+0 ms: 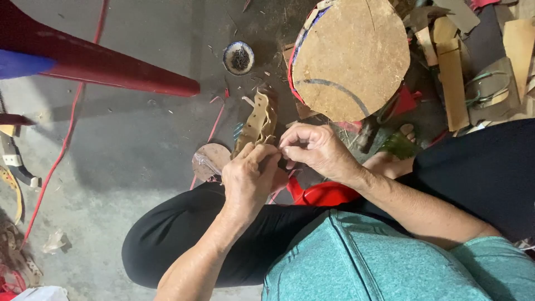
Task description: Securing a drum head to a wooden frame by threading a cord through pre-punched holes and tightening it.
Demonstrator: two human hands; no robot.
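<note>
A person sits low over a grey concrete floor [128, 139], knees in black trousers, and works at the centre of the frame on a tan strip of leather-like material [258, 121] with a row of punched holes along it. The strip rises from the hands toward the upper middle of the frame, its far end free and curling slightly.

The left hand [248, 181] is closed around the near end of the strip, fingers curled tight and the thumb pressed against it. The right hand [315, 149] meets it from the right side of the frame, fingers pressed together in a pinch at the same end; whatever small thing sits between the fingertips is too small to make out.

Judging by how it bends and ripples, the strip looks light, flexible but with some body, and not fragile. It probably flops if held far from the working point, so the firmest hold is near that end, flat between thumb and fingers, clear of the punched holes where it may tear.

Just above the hands stands a round wooden block [351, 56] with a dark arc drawn on its top. A small dish of dark nails or tacks [239, 58] sits in the upper middle, a small round disc [210, 160] lies left of the hands, and tan offcuts [452, 78] pile at upper right. A red tapered leg [111, 72] crosses the upper left.
</note>
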